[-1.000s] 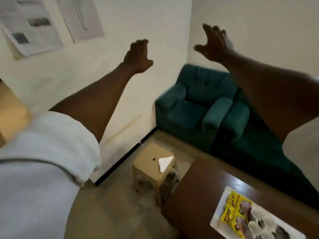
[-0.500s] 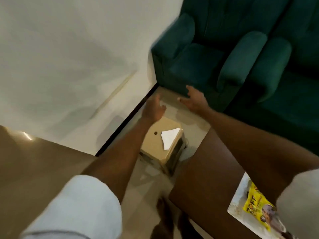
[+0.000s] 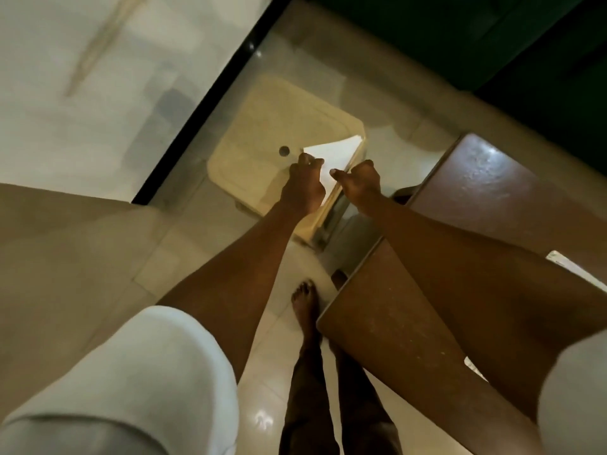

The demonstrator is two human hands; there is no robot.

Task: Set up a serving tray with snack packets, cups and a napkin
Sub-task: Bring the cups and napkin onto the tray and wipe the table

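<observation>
A white folded napkin [image 3: 335,152] lies on the right side of a beige plastic stool [image 3: 262,126] on the floor. Both my arms reach down to it. My left hand [image 3: 303,187] has its curled fingertips on the napkin's near left corner. My right hand [image 3: 360,183] is at the napkin's near right edge, thumb on the paper and fingers curled under at the stool's rim. The napkin still looks flat on the stool. Only a white corner of the serving tray [image 3: 570,267] shows at the right, on the brown table [image 3: 476,178]; my right arm hides the packets and cups.
The table's corner stands right beside the stool. A dark green sofa [image 3: 492,44] fills the top right. A wall with black skirting [image 3: 210,119] runs along the left of the stool. My bare foot [image 3: 305,300] stands on the tiled floor below.
My raised arms have come down to the stool and my view has tilted down with them. Both hands, open above the stool before, now close on the napkin's near edge.
</observation>
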